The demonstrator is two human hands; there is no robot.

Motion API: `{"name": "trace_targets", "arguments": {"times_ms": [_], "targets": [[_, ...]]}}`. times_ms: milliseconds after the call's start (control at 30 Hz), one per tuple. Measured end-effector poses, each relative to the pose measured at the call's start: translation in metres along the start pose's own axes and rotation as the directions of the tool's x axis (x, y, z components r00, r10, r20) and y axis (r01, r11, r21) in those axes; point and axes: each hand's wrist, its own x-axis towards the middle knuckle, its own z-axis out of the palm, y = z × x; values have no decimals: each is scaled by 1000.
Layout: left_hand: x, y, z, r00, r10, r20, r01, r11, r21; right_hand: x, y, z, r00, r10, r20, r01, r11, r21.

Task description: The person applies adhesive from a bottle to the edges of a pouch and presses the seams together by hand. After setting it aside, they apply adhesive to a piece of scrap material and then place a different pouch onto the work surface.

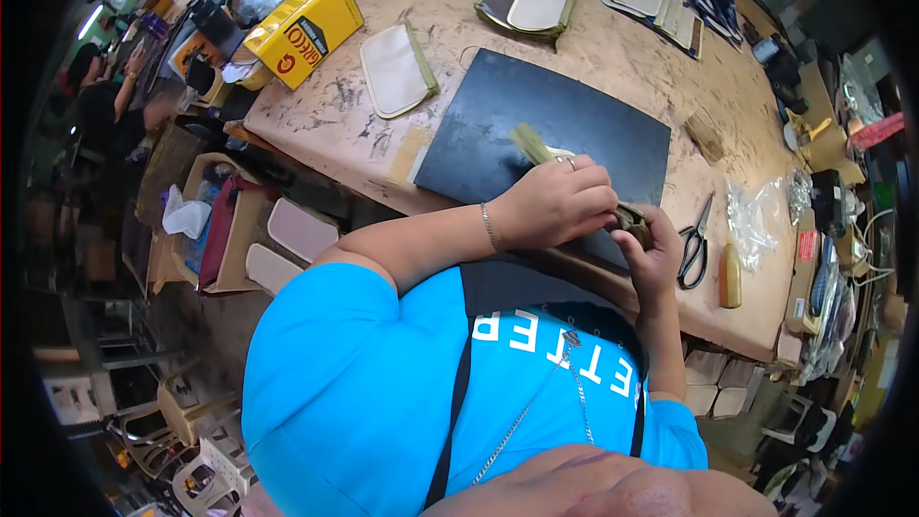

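A: Head view shows the left hand and the right hand over the black mat on the counter, fingers pinching an olive strip.

B: Risk?

A: I think the strip may slip, because the grip is only at one end. The scissors lie near. The part between the fingers is hidden.

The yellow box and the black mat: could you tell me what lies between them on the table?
In the head view, a cream fabric panel with olive edging lies between the yellow box and the black mat.
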Motion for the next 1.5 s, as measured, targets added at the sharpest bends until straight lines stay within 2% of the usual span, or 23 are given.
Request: {"name": "trace_targets", "arguments": {"times_ms": [33,133,167,367,533,633,767,900,1000,1033,1167,1267,1367,1500], "targets": [[1,0,2,1000,-5,-2,5,1000,-9,0,-4,1,1000,-14,1,14,1000,-16],[2,2,6,998,-57,-1,57,998,-41,-1,8,10,985,29,-170,8,977,212],[2,2,5,997,-82,1,82,995,-51,0,5,10,982,-53,-179,70,994,88],[-3,7,1,973,-221,61,223,974,-40,-6,6,12,984,-134,-119,130,991,-38],[-10,13,2,961,-253,108,259,965,-40,-8,5,16,957,-261,-127,245,961,-129],[-10,15,1,931,-318,178,329,944,-32,-9,5,22,966,-222,-132,214,974,-71],[-15,15,6,864,-390,320,427,903,-53,-6,6,17,967,-250,-46,241,960,-143],[-16,11,9,820,-403,407,505,844,-180,-6,7,15,979,-204,18,204,966,-157],[-20,0,17,952,-285,110,302,933,-195,1,5,17,975,-220,-16,216,965,-148],[-19,-3,17,959,-266,98,280,944,-176,2,4,17,973,-230,-32,223,964,-145],[-21,-8,12,915,-311,258,358,920,-160,1,9,22,963,-269,-6,260,934,-246],[-25,-6,15,914,-341,219,377,913,-153,1,11,26,963,-268,-42,241,916,-322],[-24,-8,15,918,-363,157,386,909,-154,5,5,24,926,-372,-62,313,850,-424],[-25,-16,15,913,-355,199,385,913,-135,6,7,22,902,-432,-21,375,805,-460]]}}
